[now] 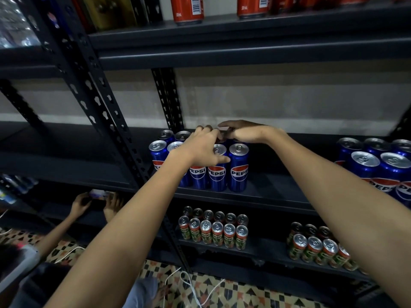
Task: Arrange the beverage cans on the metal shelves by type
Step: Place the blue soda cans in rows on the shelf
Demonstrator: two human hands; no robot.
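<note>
On middle shelf [278, 192], Pepsi cans [238, 172] upright, labels forward; both hands atop.

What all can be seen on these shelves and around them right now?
Pepsi cans: about ten, blue, middle shelf under the hands.
More Pepsi cans: at least six, blue, same shelf, far right.
Milo cans: two groups, green and red, lower shelf.
Red cans: several, top shelf.
Metal shelves: dark grey.
White cable: patterned floor.
Another person's hands: two, lower left shelf.
Left hand: on the can tops.
Right hand: over the back cans.
</note>
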